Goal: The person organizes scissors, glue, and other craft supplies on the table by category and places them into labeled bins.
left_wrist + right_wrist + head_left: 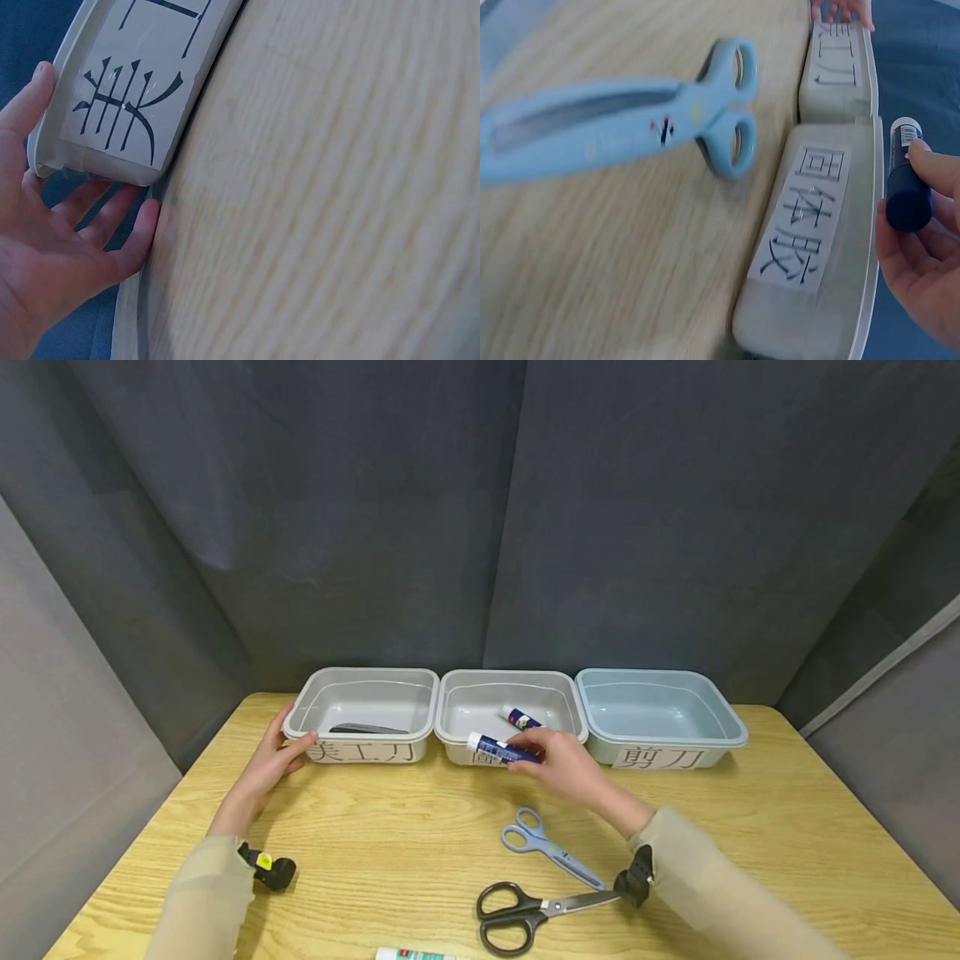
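We've got the right hand (562, 764) pinching a dark blue glue stick (495, 748) between thumb and fingers, tilted above the front edge of the grey middle bin (480, 693). At 9 o'clock from there, the left hand (266, 760) has thumb and fingers clamped round a corner of the left bin (360, 702). Only the head view lets us look inside: a second glue stick (519, 718) in the middle one, a slim dark tool (369, 728) in the left one. The right wrist view gives us the middle bin's whole label (799, 217) plus the held stick's round base and barcode; the left wrist view shows us the thumb against the rim. At 3 o'clock sits the light blue bin (652, 714); all three look like smooth plastic, rounded at the corners. Towards 5 o'clock from the held stick we see blue scissors (555, 851) with ring handles, then black-handled scissors (534, 906) with shiny metal blades at 6 o'clock from those, on a streaky wood-grain table (390, 843).
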A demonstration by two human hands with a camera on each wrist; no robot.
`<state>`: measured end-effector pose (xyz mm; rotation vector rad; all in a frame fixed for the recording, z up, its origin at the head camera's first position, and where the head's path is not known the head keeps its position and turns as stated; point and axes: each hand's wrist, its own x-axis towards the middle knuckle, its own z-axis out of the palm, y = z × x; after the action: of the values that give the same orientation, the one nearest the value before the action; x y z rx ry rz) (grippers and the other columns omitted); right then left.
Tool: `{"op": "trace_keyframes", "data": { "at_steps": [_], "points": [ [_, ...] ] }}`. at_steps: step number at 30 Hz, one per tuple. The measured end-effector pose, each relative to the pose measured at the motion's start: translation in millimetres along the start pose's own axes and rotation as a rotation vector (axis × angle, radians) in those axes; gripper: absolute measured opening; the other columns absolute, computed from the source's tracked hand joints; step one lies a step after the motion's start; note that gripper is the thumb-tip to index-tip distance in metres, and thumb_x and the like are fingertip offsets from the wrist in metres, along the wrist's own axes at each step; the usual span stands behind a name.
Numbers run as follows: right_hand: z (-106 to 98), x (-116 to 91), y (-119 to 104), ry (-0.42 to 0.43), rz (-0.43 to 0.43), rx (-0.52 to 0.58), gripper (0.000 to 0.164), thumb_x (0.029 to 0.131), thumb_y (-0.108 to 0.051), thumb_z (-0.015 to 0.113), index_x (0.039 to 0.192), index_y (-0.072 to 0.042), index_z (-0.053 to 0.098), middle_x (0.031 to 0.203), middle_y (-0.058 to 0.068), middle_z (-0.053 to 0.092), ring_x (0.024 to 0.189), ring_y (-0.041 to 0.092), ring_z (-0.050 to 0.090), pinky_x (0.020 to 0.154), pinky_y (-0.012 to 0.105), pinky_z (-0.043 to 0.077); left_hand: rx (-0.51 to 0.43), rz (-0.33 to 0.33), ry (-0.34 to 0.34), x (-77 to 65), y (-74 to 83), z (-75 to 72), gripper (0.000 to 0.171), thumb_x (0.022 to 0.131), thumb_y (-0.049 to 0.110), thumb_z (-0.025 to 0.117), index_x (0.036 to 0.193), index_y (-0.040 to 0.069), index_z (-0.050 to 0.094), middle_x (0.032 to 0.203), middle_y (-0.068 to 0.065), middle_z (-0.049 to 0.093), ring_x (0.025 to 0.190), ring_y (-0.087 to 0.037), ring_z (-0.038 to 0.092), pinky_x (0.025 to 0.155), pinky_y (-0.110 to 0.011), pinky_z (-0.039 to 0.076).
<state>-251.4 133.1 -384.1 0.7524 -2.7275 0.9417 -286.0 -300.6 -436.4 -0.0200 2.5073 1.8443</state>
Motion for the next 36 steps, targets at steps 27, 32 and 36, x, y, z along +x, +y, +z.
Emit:
{"op": "trace_keyframes", "data": {
  "at_steps": [27, 32, 36],
  "points": [
    [-12.0, 37.9, 29.9, 0.113, 0.124, 0.0, 0.03, 0.079, -0.024, 0.071, 0.105, -0.01, 0.067, 0.097, 0.006, 0.068, 0.083, 0.018, 0.061, 0.073, 0.034, 0.048, 0.006, 0.005, -0.004, 1.6, -1.8, 0.6, 0.084, 0.089, 0.04, 0.054, 0.146, 0.028, -0.006, 0.152, -0.016, 0.006, 0.133, -0.034, 0.02, 0.1, -0.055, 0.031],
    [-9.8, 46.1, 34.1, 0.098, 0.17, -0.017, 0.03, 0.079, -0.026, 0.071, 0.104, -0.01, 0.067, 0.098, 0.006, 0.068, 0.084, 0.018, 0.06, 0.075, 0.036, 0.048, 0.007, 0.005, -0.003, 2.8, -2.7, 0.6, 0.083, 0.09, 0.04, 0.054, 0.146, 0.03, -0.006, 0.152, -0.015, 0.005, 0.133, -0.034, 0.02, 0.1, -0.055, 0.03],
    [-6.9, 53.9, 38.4, 0.071, 0.203, -0.023, 0.03, 0.08, -0.025, 0.07, 0.105, -0.008, 0.067, 0.099, 0.008, 0.067, 0.084, 0.019, 0.059, 0.077, 0.037, 0.047, -0.005, 0.008, -0.003, 2.3, -3.6, -0.3, 0.083, 0.09, 0.039, 0.054, 0.146, 0.031, -0.006, 0.152, -0.015, 0.006, 0.132, -0.034, 0.021, 0.1, -0.054, 0.03]
  ]
}}
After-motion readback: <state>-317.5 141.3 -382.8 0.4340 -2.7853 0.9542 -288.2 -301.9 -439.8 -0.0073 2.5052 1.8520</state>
